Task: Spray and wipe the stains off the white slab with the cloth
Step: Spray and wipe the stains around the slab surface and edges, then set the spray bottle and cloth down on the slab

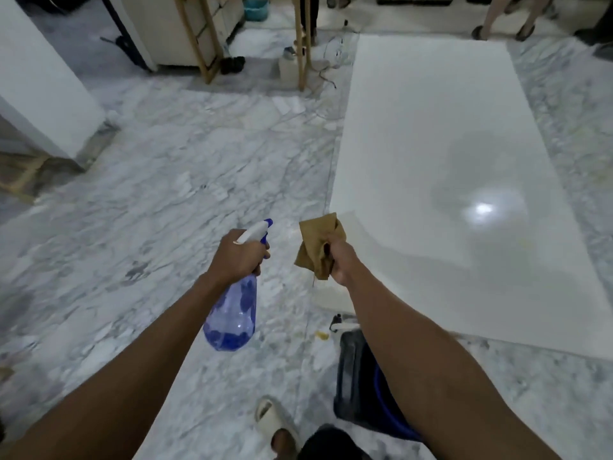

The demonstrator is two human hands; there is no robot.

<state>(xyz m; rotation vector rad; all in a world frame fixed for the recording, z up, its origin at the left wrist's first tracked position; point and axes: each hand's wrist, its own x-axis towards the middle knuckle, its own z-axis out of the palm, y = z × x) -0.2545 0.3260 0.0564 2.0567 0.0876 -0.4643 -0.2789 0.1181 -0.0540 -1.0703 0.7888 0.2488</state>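
Observation:
A large white slab point(428, 127) lies flat on the marble floor at the right, glossy, with a light reflected in it and faint yellowish marks near its right part. My left hand point(237, 257) grips the neck of a clear blue spray bottle point(234, 313) with a white and blue nozzle, held over the floor to the left of the slab. My right hand point(341, 260) holds a crumpled brown cloth point(316, 247) just off the slab's near left corner.
A dark bucket-like container point(358, 386) stands by my right forearm, with my sandalled foot point(275, 419) beside it. Wooden frame legs point(303, 44), a white jug and cables sit beyond the slab's far left. Another person's feet point(504, 28) stand at the far end. A white block point(39, 81) is at the left.

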